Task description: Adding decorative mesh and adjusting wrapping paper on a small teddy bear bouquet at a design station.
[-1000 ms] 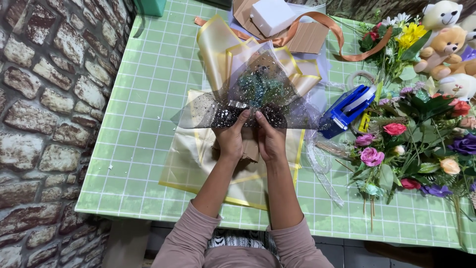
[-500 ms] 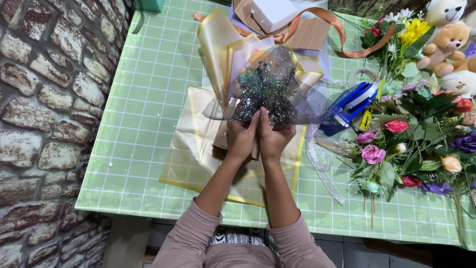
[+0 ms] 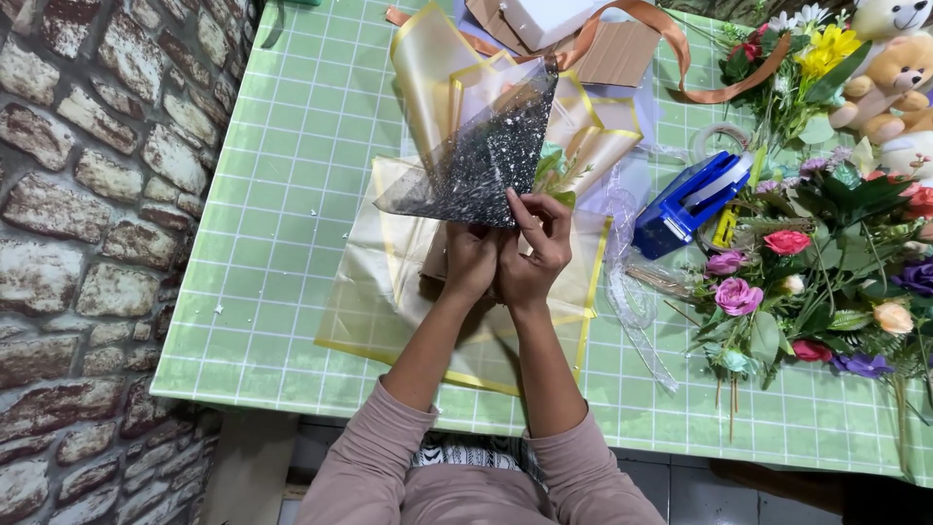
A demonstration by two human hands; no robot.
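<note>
Both hands grip the bouquet's base: left hand [image 3: 470, 261] and right hand [image 3: 536, 255] touching, equally near. Bouquet [image 3: 486, 146] fans up and away, long axis upright, above yellow sheet [image 3: 389, 292].

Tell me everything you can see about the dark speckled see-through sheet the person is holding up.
The dark speckled see-through sheet looks like thin film, black-tinted with white flecks. It is raised and tilted over the table, its upper corner pointing away from the person, in front of cream wrapping sheets with yellow edges. The right hand pinches its lower edge; the left hand grips just beneath it.
</note>
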